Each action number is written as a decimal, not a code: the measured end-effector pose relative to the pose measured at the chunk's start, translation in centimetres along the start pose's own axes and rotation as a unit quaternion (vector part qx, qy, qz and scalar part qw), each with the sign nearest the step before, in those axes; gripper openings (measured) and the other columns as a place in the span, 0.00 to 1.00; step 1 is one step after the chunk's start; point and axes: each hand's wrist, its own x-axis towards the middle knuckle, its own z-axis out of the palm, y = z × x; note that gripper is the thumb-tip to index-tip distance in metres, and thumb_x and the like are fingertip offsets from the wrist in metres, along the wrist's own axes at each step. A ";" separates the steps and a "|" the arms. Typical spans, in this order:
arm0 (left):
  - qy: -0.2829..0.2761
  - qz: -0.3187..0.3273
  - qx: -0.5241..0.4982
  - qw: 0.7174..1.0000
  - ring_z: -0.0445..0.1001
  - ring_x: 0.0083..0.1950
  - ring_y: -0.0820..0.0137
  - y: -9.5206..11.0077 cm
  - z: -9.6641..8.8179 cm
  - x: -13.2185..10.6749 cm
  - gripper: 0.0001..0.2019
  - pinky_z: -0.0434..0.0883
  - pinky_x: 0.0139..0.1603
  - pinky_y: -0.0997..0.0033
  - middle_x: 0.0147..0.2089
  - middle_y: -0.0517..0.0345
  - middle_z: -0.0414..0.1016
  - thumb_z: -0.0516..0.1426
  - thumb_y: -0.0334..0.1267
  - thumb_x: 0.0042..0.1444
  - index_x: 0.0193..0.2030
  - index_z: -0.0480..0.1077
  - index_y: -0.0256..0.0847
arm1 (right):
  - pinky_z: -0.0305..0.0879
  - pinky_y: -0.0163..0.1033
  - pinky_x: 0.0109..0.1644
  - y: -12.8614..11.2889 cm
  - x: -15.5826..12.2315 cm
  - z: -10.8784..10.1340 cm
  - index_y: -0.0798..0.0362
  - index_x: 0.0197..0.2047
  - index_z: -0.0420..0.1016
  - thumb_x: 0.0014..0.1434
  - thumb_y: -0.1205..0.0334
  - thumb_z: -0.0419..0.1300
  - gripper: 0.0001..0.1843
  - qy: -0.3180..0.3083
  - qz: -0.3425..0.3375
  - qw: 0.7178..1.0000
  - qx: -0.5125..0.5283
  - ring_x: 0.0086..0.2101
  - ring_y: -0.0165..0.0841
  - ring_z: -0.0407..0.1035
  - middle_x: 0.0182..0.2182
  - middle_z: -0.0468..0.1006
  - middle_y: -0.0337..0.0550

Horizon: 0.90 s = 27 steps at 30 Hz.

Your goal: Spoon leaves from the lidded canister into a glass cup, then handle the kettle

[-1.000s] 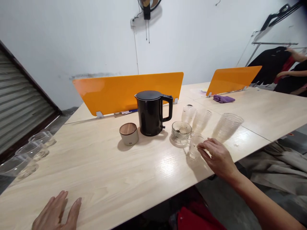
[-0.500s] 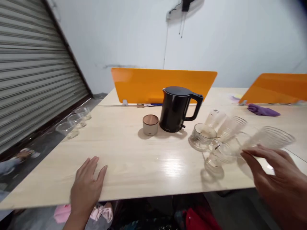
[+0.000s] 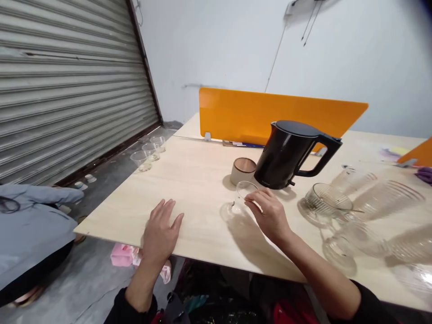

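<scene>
The right hand [image 3: 270,216] now has a small clear glass [image 3: 241,198] in its fingers [image 3: 256,203] — thumb and fingertips closed on the rim, the glass tilted and resting on or just above the bench [image 3: 202,180]; which of the two cannot be told. A second ago that hand lay by a small glass at the right end of the bench, among the ribbed tumblers; half a second ago it was lifting clear of them. Now the glass sits near the middle, just in front of the small pot with a wooden lid [image 3: 243,170] and left of the black kettle [image 3: 290,153]. So one glass appears to have been carried leftwards, out of the group, into open space in front of the person.

The left hand [image 3: 161,229] lies flat on the bench, fingers spread, holding nothing — it has shifted rightwards along the near edge as the view swung left.

To the right the ribbed glass bowl [image 3: 324,200] and the other tumblers [image 3: 381,198] stand or lie blurred. Far left, three more glass bowls [image 3: 148,150] line the bench edge, and another person's blue sleeve [image 3: 37,211] shows low by the shutter [image 3: 67,81].
</scene>
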 end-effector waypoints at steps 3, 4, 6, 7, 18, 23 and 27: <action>-0.004 -0.007 -0.009 1.000 0.69 0.68 0.49 0.0 0.0 0.0 0.20 0.71 0.65 0.44 0.59 0.42 0.79 0.57 0.45 0.68 0.62 0.71 0.38 | 0.67 0.42 0.41 0.4 -0.3 1.3 0.49 0.38 0.74 0.70 0.68 0.57 0.08 -0.043 0.001 0.999 0.001 0.37 0.38 0.67 0.32 0.77 0.43; -0.005 -0.008 -0.010 1.000 0.69 0.68 0.49 0.0 0.0 0.0 0.20 0.72 0.65 0.44 0.59 0.41 0.79 0.57 0.45 0.68 0.62 0.71 0.38 | 0.67 0.42 0.40 0.4 -0.4 1.5 0.49 0.38 0.74 0.70 0.68 0.57 0.08 -0.052 0.000 0.999 0.001 0.37 0.38 0.67 0.32 0.77 0.43; -0.005 -0.007 -0.009 1.000 0.69 0.68 0.49 0.0 0.0 0.0 0.20 0.72 0.65 0.43 0.59 0.41 0.79 0.57 0.44 0.68 0.62 0.71 0.38 | 0.67 0.42 0.40 0.5 -0.7 1.5 0.49 0.38 0.74 0.70 0.67 0.57 0.08 -0.061 -0.002 0.998 -0.002 0.38 0.39 0.67 0.32 0.78 0.44; -0.006 -0.006 -0.009 1.000 0.69 0.68 0.49 0.0 0.0 0.0 0.20 0.72 0.65 0.43 0.60 0.41 0.78 0.57 0.44 0.68 0.63 0.71 0.38 | 0.67 0.42 0.40 0.5 -0.8 1.5 0.49 0.39 0.74 0.70 0.67 0.57 0.07 -0.062 -0.001 0.998 -0.004 0.38 0.39 0.67 0.33 0.78 0.44; -0.010 -0.004 -0.003 1.000 0.69 0.68 0.49 -0.1 0.0 0.0 0.20 0.73 0.63 0.44 0.58 0.41 0.79 0.57 0.45 0.68 0.62 0.71 0.36 | 0.70 0.43 0.44 0.9 -0.7 1.3 0.48 0.42 0.77 0.69 0.69 0.58 0.07 -0.035 -0.007 0.999 0.018 0.40 0.39 0.70 0.34 0.80 0.43; -0.016 -0.004 -0.048 0.999 0.70 0.66 0.50 1.4 -0.8 0.5 0.17 0.72 0.64 0.43 0.57 0.44 0.80 0.58 0.44 0.68 0.59 0.73 0.40 | 0.70 0.44 0.45 1.1 -0.6 0.9 0.48 0.41 0.77 0.68 0.67 0.60 0.05 0.005 0.010 1.000 0.023 0.40 0.38 0.71 0.35 0.81 0.42; -0.078 -0.047 -0.198 0.976 0.77 0.52 0.58 5.9 -1.1 1.6 0.13 0.77 0.54 0.52 0.50 0.51 0.81 0.60 0.44 0.67 0.55 0.75 0.45 | 0.70 0.45 0.45 0.8 -0.7 0.4 0.47 0.42 0.77 0.67 0.67 0.62 0.04 0.025 0.029 0.999 0.032 0.39 0.38 0.72 0.35 0.81 0.40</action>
